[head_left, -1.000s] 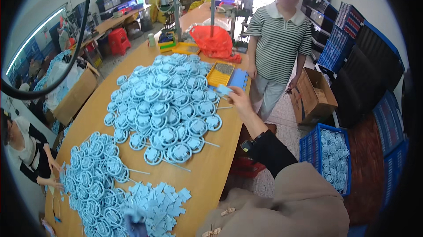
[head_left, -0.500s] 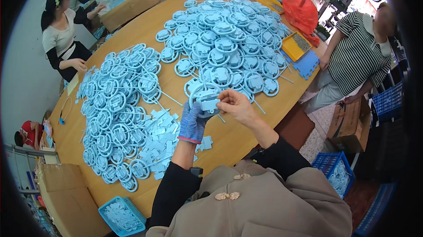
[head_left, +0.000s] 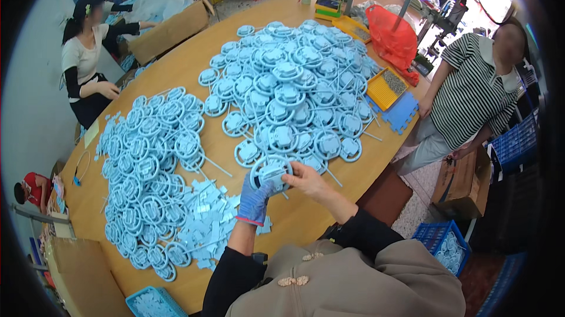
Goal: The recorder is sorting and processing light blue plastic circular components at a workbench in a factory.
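Note:
A light blue ring-shaped plastic part (head_left: 271, 170) with a housing in its middle is held over the table, near the front of the large heap. My left hand (head_left: 254, 200), in a blue-purple knit glove with a red cuff edge, grips it from the lower left. My bare right hand (head_left: 312, 183) is closed at its right side, thumb and fingers on the edge of the flat cover over the housing. Whether that cover sits fully in place, I cannot tell. Loose flat light blue covers (head_left: 212, 217) lie in a pile left of my left hand.
A large heap of ring parts (head_left: 294, 87) and a smaller heap (head_left: 147, 164) lie on the wooden table (head_left: 218, 146). A yellow tray of small metal pieces (head_left: 386, 88) stands on a blue mat (head_left: 402, 112). One person (head_left: 477, 93) stands right, another (head_left: 85, 58) far left.
The view has tilted up, so the table sits lower in it. My right fingers, earlier pinching the flat cover's right end, are now closer in against the ring part.

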Motion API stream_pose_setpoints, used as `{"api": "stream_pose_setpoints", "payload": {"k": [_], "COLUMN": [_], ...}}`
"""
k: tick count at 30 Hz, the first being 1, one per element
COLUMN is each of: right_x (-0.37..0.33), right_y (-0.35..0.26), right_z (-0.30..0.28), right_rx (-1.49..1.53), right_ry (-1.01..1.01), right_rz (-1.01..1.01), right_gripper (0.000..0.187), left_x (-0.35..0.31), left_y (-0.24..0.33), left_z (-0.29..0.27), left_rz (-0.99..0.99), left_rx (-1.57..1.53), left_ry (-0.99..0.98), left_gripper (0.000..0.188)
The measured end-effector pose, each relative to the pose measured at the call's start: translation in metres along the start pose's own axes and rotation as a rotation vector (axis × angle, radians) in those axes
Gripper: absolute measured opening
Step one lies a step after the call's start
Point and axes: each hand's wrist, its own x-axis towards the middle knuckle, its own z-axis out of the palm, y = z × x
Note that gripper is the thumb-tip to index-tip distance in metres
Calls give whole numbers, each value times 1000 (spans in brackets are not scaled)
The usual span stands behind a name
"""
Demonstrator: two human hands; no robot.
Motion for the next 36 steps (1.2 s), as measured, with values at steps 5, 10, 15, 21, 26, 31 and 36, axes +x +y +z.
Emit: {"api": "stream_pose_setpoints", "payload": {"k": [5,10,15,21,26,31,36], "right_x": [9,20,42,47,49,48,22], "right_y": [9,36,58,26,32,19,30], "right_z": [-11,-39,-105,-102,-118,-117,-121], "right_rx": [24,49,335,60,-514,-577,-551], "right_ry": [60,210,378,239,564,508,507], "right_rz": [107,160,167,438,-7,-29,-27], "right_gripper": [38,36,34,37,40,36,33], "left_x": [33,80,112,96,86,76,48], "left_y": [-6,-30,-61,-61,-64,-74,-62], "left_z": [8,17,37,35,50,22,-37], "left_rz": [104,-59,67,173,111,66,291], "left_rx": [410,488,697,842,864,741,876], "left_ry": [26,0,-31,-76,-90,-75,-19], "left_gripper": [50,50,61,53,48,40,36]}}
